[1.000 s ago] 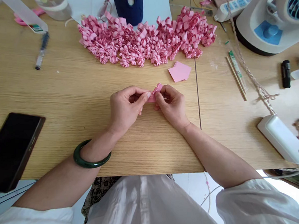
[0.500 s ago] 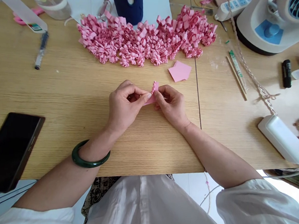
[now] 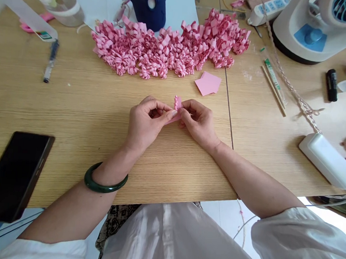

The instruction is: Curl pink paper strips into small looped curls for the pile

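Between my two hands is a small pink piece (image 3: 179, 103), paper or thin foam, with a row of curled loops along its upper left edge. My left hand (image 3: 151, 122) pinches its left side between thumb and forefinger. On the other side my right hand (image 3: 198, 121) grips it the same way, fingertips close to the left ones. The fingers hide most of the lower part. Just beyond lie flat pink pentagon pieces (image 3: 208, 83) in a small stack. Farther back, a long heap of pink curled flowers (image 3: 167, 51) spreads across the table.
A black phone (image 3: 12, 174) lies at the left, and a pen (image 3: 50, 62) farther back. A navy object (image 3: 145, 5) stands behind the heap. To the right are wooden sticks (image 3: 273, 91), a black marker (image 3: 331, 85), a white power bank (image 3: 328, 159), a braided cord and a fan (image 3: 303, 30).
My left hand has shifted slightly right and toward me, and the looped edge of the pink piece stands a little more upright. Both hands keep their pinch. The view has moved slightly.
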### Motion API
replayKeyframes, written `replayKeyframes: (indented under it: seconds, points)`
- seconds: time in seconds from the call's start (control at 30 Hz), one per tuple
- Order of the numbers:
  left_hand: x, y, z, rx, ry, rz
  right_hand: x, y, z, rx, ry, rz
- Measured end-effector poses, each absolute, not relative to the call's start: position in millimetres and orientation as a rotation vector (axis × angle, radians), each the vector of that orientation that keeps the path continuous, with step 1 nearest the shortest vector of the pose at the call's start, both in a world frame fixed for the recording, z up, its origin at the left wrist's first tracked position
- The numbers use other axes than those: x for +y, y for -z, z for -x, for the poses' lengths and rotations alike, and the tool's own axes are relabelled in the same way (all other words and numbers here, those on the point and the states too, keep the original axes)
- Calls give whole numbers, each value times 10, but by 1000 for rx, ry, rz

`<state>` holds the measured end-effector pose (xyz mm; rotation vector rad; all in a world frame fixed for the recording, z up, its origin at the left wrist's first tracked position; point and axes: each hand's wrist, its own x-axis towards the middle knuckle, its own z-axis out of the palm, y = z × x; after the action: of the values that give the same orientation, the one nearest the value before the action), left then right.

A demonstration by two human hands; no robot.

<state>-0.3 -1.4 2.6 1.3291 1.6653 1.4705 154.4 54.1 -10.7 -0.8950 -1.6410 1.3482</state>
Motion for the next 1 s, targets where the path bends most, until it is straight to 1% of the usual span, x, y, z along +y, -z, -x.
replayKeyframes:
  seconds: [0.27, 0.53, 0.7, 1.0]
  points:
    - [6, 11, 6, 1564, -1469, -1145, 534, 109, -1554, -1653, -1400, 863]
    - [9, -66, 19, 1509, -1401, -1040, 526, 77, -1568, -1579, -1555, 802]
    - [10, -69, 54, 1550, -1366, -1116, 529, 50, -1574, -1534, -1588, 765]
    - [60, -59, 91, 1633, -1359, -1449, 525, -16, -1599, -1581, -1624, 710]
